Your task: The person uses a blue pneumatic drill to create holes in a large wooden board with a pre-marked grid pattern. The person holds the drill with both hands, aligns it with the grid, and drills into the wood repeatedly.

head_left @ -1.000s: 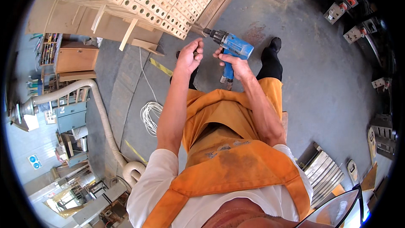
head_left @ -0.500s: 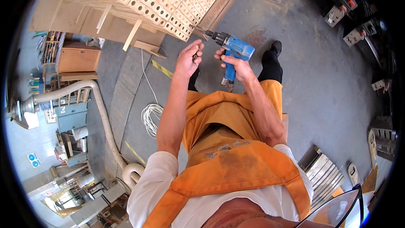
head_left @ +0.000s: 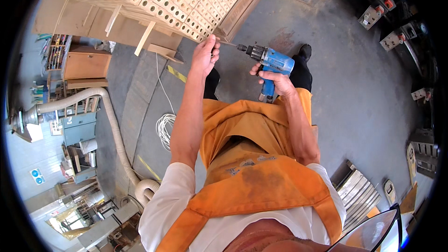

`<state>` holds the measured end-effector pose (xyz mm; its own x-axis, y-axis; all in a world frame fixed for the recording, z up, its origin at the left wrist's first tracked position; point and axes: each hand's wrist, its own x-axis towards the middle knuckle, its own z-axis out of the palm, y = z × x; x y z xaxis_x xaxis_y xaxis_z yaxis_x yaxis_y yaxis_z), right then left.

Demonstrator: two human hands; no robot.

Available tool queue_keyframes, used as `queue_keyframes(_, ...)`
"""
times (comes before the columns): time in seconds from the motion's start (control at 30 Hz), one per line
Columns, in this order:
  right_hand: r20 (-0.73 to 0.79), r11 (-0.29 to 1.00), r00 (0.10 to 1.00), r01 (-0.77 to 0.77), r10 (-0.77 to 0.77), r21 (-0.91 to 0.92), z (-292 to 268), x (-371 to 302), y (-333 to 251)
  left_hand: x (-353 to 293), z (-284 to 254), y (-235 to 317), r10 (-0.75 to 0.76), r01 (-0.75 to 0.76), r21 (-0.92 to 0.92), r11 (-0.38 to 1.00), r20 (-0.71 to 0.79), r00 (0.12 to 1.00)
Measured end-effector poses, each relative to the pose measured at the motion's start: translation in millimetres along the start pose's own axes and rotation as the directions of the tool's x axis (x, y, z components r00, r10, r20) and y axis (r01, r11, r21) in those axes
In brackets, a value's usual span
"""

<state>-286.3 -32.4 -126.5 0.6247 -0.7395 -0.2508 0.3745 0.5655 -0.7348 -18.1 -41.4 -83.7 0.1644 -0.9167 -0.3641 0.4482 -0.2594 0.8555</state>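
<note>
Right hand (head_left: pixel 279 82): its fingers are wrapped around the handle of the blue drill (head_left: pixel 278 60).
Drill spot: in front of the person, over the gray floor (head_left: pixel 359 88), with its long thin bit (head_left: pixel 227 43) pointing toward the left hand (head_left: pixel 204 57).
Left hand: up by the near corner of the wood blocks (head_left: pixel 186 4), fingers curled; one cannot tell what they grip.
Blocks: stacked in rows, with round holes.
</note>
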Motion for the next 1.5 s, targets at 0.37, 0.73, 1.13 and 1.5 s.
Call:
queue_keyframes(0.37, -0.056, 0.981, 0.993, 0.111, -0.103, 0.157, 41, 27, 12, 23, 16, 1, 0.103, -0.102, -0.405, 0.909, -0.02, 0.995)
queue_keyframes(0.73, -0.097, 0.99, 0.986, 0.135, -0.138, -0.032, 51, 31, -1, 7, -9, -19, -0.018, 0.05, -0.322, 0.945, 0.101, 0.995)
queue_keyframes(1.13, -0.096, 0.992, 0.988, 0.118, -0.121, -0.038, 50, 34, -3, -30, -18, -45, -0.273, 0.283, -0.291, 0.914, 0.075, 0.959)
queue_keyframes(1.5, -0.058, 0.979, 0.988, 0.136, -0.146, -0.152, 33, 12, -5, 0, -3, -5, 0.023, -0.048, -0.268, 0.962, -0.096, 0.995)
